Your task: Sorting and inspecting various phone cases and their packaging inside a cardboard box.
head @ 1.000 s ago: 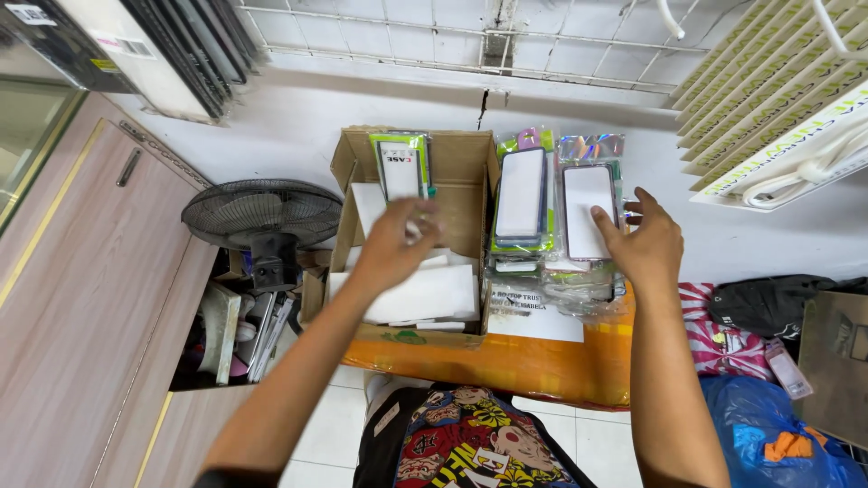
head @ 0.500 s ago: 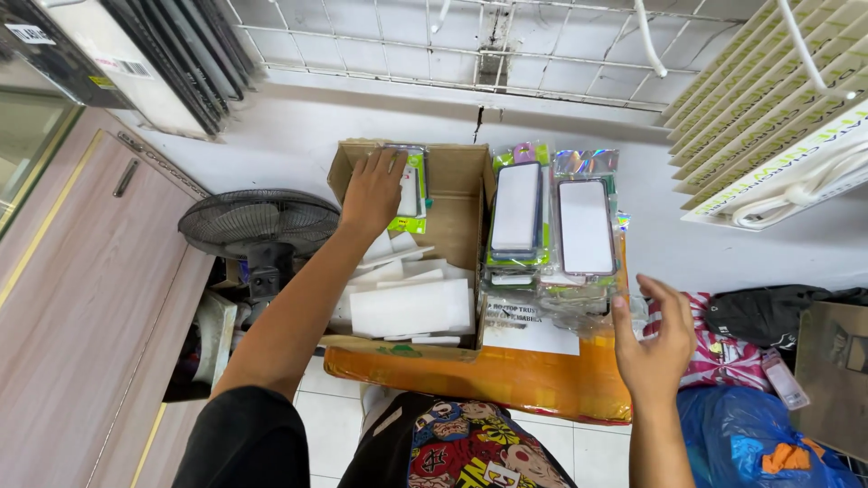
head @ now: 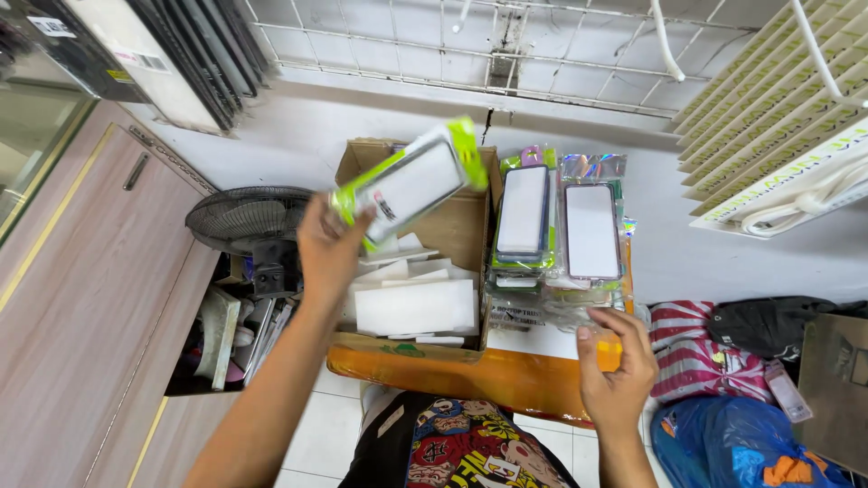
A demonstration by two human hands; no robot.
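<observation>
The left hand (head: 330,248) has its grip clenched on one green-edged packet (head: 409,183), lifted clear above the cardboard box (head: 457,230) at twelve o'clock of the flat white packs (head: 416,305) that lie unpicked inside. At three o'clock of the box, two stacks of clear-wrapped packets (head: 556,226) stand on the orange bench (head: 470,375). The right hand (head: 617,366) hovers at their near edge, grip released and holding nothing, so I judge most of the sorting undone.

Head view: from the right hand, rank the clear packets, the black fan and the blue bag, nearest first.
From the right hand:
1. Clear packets, just above its fingertips.
2. Blue bag, lower right on the floor.
3. Black fan, far left, past the cardboard box.
</observation>
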